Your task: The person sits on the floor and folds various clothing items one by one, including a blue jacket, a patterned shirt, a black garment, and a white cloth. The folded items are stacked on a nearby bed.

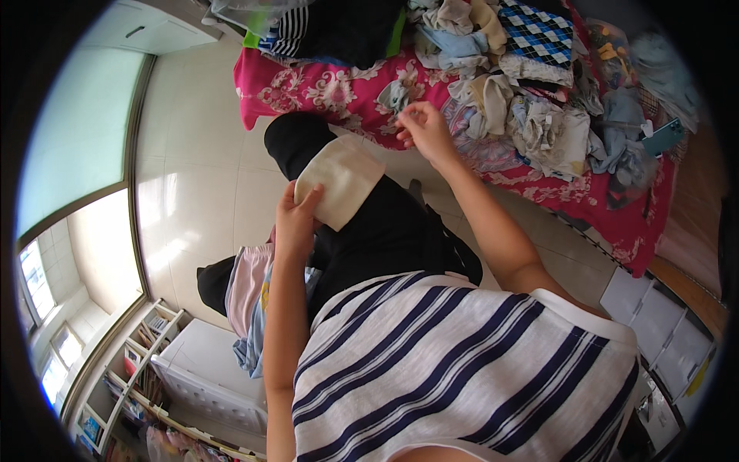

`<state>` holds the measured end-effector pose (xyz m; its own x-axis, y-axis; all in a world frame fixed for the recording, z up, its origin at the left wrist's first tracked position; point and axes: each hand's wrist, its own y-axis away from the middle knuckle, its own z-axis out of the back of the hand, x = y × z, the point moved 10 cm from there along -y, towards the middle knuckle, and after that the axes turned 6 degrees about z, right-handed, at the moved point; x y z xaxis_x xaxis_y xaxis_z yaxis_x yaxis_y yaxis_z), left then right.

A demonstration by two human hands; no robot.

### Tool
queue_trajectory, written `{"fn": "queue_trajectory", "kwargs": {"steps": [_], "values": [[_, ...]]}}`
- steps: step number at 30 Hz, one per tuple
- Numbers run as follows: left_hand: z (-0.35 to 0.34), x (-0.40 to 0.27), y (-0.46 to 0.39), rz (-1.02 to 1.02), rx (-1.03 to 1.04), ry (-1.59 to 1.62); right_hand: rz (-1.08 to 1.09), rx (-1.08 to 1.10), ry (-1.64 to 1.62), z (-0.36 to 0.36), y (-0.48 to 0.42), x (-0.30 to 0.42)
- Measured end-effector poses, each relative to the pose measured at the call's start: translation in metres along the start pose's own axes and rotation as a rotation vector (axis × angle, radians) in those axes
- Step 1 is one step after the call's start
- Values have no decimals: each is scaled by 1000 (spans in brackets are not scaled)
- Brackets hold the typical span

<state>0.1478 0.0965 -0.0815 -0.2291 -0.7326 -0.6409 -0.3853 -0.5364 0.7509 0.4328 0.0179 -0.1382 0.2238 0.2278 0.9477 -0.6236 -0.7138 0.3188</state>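
My left hand [297, 216] grips the edge of a flat, cream-coloured folded cloth [343, 179], thumb on top. The cloth lies across my black-trousered leg [381, 231]. My right hand [424, 130] is raised to the right of the cloth, near the edge of the bed, its fingers loosely curled. A small, crumpled grey-green cloth [394, 96] lies on the pink floral bedspread [335, 86] just beyond the right fingertips; whether they touch it, I cannot tell.
Piles of crumpled baby clothes [548, 130] and an argyle-patterned cloth [537, 34] cover the bed's right part. A phone [663, 137] rests at its far right. Dark folded clothes [346, 29] lie at the top. Pink clothing [251, 280] hangs beside my left arm, near a white plastic box [213, 364].
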Motion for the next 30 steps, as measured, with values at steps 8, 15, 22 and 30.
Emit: {"fn": "queue_trajectory", "kwargs": {"steps": [8,15,22,30], "values": [[14,-6,9,-114,-74,49,173,-265,788,35,-42,-20],[63,-13,9,-244,-371,-468,177,-120,84,57,-41,22],[2,-75,40,-642,-428,-685,133,114,-190,10,-8,93],[-87,-58,27,140,449,477,109,540,-166,-90,59,161]]}}
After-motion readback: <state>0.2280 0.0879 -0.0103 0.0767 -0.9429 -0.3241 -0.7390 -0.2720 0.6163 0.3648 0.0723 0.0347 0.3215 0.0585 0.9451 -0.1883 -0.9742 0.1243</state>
